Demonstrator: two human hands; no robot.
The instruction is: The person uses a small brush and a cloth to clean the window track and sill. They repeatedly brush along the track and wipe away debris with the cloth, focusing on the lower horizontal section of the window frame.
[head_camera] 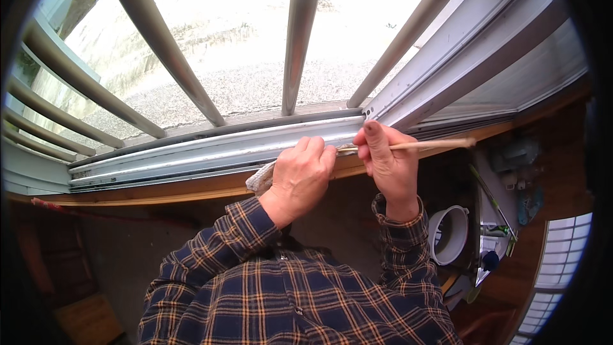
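My left hand (301,175) is closed over a whitish textured cloth (260,179), part of which sticks out on its left side. In my right hand (390,167) is a thin wooden stick (433,144), its thicker end pointing right. The stick's narrow end reaches across to the fingers of my left hand, where its tip is hidden. Both hands are above the inner edge of a sliding window's metal track (215,148). A wooden sill (191,196) runs along below the track.
Upright metal bars (299,48) stand outside the track. A sliding window frame (459,62) is on the right. Below it are a white bucket (448,235) and a pale surface (486,191) with a green-handled tool and other items. Paned glazing (562,258) lies at lower right.
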